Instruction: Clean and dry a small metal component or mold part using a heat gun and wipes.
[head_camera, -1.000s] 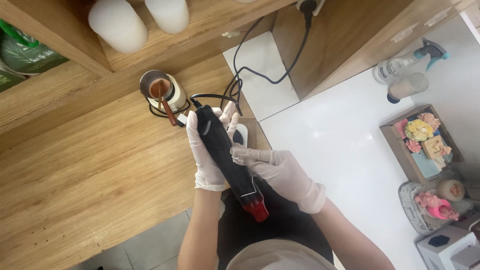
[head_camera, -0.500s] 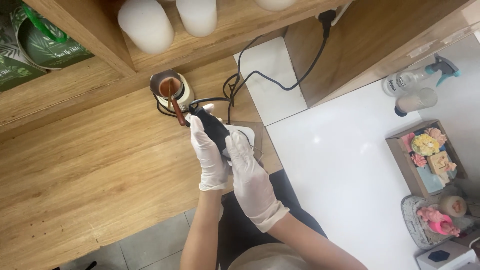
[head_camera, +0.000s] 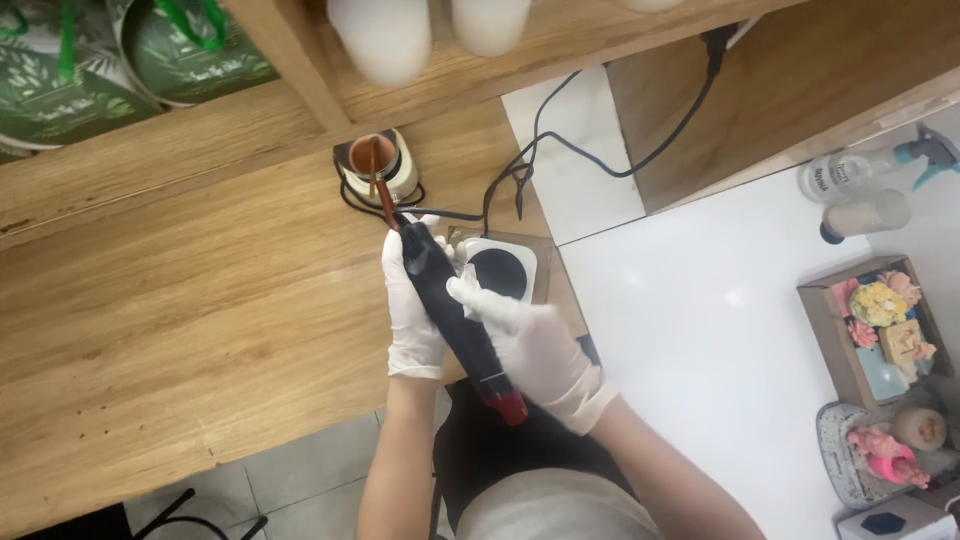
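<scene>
Both hands gloved. Left hand (head_camera: 415, 300) wrapped shut around upper body of black tool (head_camera: 450, 315). Right hand (head_camera: 535, 350) closed on lower body, near red end. Tool held above wood bench (head_camera: 180, 330), tip at small cup (head_camera: 378, 165). Looks rigid, light, cord (head_camera: 560, 140) trailing. Gloves may slip; mid-body grip seems best.

Craft workshop: wooden workbench (head_camera: 180, 330), white candles (head_camera: 385, 35) on shelf, wax-melting pot (head_camera: 375, 165), decorated gift boxes (head_camera: 880, 325).
</scene>
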